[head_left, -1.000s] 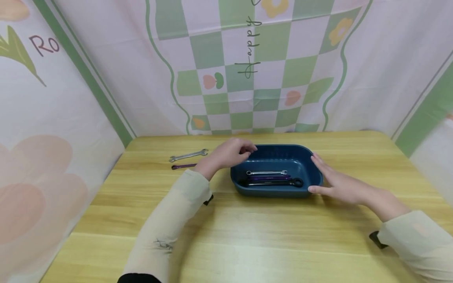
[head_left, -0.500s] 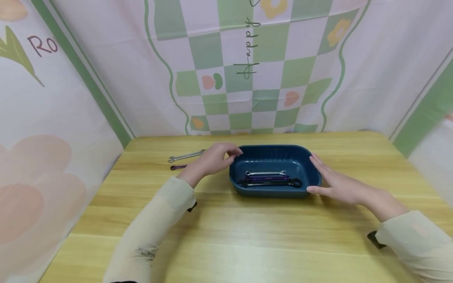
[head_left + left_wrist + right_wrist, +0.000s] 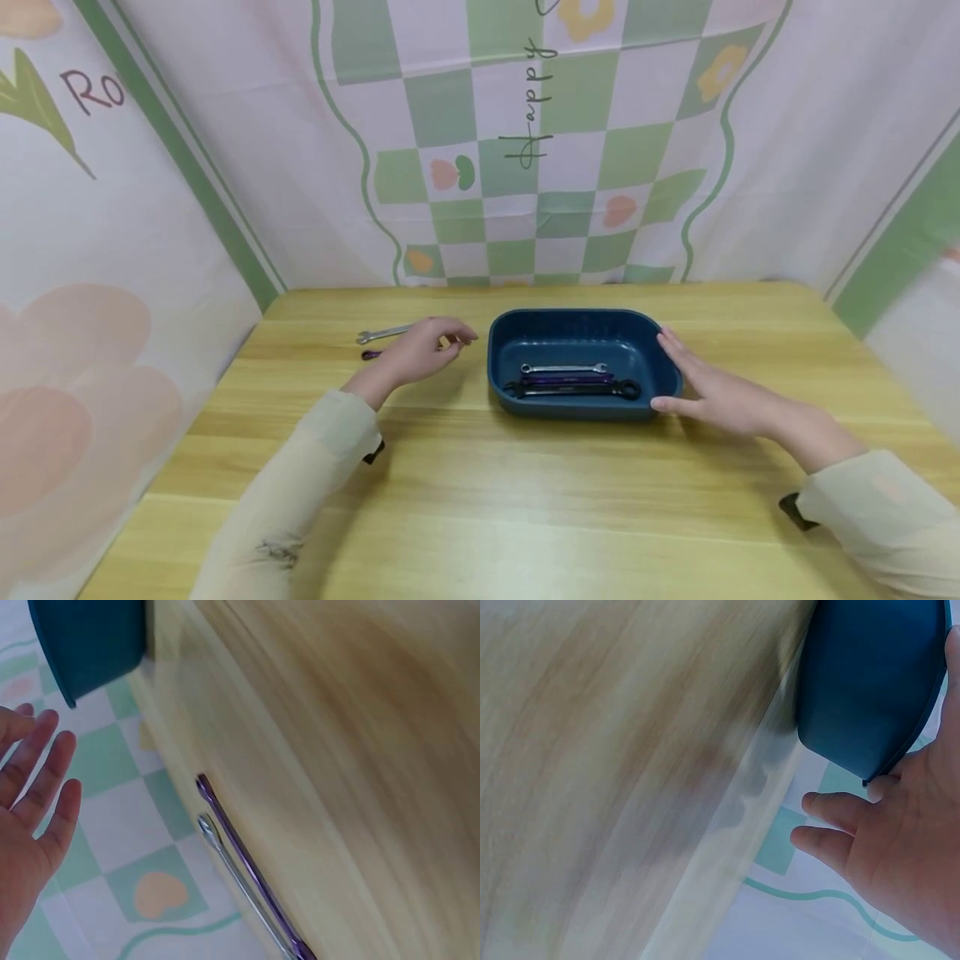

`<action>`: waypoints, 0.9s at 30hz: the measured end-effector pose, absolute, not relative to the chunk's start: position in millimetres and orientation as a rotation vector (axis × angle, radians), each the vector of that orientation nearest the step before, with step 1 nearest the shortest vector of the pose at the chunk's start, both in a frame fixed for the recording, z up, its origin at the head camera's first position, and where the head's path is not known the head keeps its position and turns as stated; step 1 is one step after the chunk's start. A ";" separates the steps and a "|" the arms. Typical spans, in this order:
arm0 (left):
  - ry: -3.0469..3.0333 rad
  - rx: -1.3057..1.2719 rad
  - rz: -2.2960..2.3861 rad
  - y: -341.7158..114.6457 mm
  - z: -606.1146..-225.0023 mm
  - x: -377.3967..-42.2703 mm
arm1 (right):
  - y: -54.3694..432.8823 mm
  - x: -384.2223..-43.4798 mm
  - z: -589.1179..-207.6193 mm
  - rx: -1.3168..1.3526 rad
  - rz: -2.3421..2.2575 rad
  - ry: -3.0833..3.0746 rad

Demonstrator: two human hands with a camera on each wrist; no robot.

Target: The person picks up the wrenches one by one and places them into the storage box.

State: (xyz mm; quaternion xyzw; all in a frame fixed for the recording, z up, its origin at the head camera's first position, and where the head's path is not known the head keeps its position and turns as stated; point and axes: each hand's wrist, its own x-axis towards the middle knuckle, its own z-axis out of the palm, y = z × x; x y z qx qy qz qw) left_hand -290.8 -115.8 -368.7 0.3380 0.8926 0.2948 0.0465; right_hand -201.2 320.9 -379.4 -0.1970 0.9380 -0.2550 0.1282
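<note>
A dark blue plastic bin [image 3: 577, 412] stands on the wooden table. Inside it lie a small silver wrench [image 3: 564, 368], a purple wrench [image 3: 567, 379] and a larger black wrench [image 3: 573, 389], side by side. My right hand [image 3: 723, 398] rests against the bin's right end, fingers extended along the rim and thumb at the near corner. Left of the bin, my left hand [image 3: 420, 352] hovers with loosely bent fingers and nothing in them. Below it are a silver open-end wrench [image 3: 244, 885] and a purple wrench [image 3: 244, 855], both partly covered by the hand in the head view.
The wooden table [image 3: 517, 508] reaches back to a hanging cloth [image 3: 510, 208] with green and white checks. More printed cloth hangs at the left [image 3: 150, 333] and right sides.
My left hand has moved left from over the bin's left rim to above the two wrenches on the table. The right hand and the bin stay in place.
</note>
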 end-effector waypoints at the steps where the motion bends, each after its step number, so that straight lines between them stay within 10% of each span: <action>1: 2.716 1.021 0.901 -118.8 -369.2 -290.8 | 321.0 -200.9 -379.8 -0.574 -0.743 2.729; 27: 2.770 0.777 0.843 -165.8 -391.0 -302.1 | 322.1 -199.8 -379.7 -0.584 -0.747 2.734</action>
